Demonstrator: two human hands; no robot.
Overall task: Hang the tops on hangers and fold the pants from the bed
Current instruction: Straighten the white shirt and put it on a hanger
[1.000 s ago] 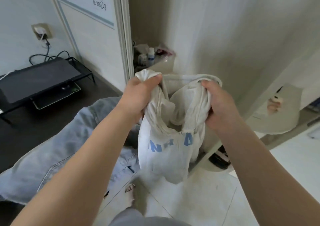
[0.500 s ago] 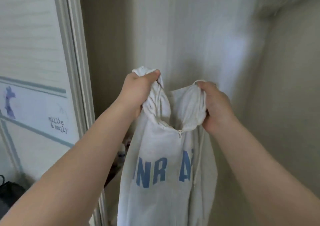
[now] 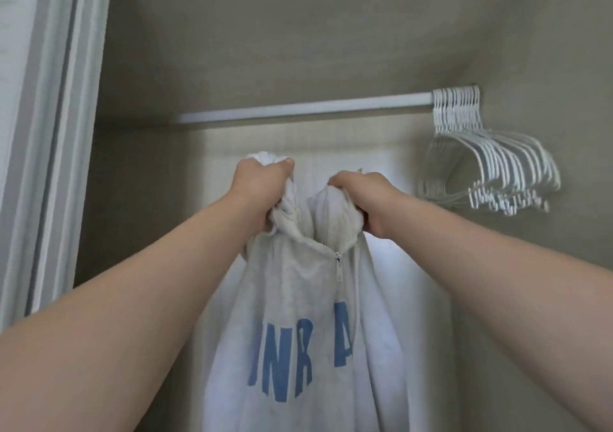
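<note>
Fabric was bunched in both fists: the left hand point(image 3: 262, 196) gripped one side of the collar of the white top point(image 3: 298, 315) and the right hand point(image 3: 363, 199) gripped the other, the fingers of each curled tight into the cloth. The top hung between them in front of the closet's back wall point(image 3: 132, 182), its zipper pull point(image 3: 338, 260) just below the collar and blue letters across the chest; its lower part ran off the bottom edge of the view. Above the hands and apart from them ran the white rod point(image 3: 305, 109) — the stretch directly over them was open rod. White hangers point(image 3: 497, 166) were crowded together at its right end, well to the right of the right hand. A pale door frame point(image 3: 56, 133) edged the opening on the left — apart from the left forearm.
</note>
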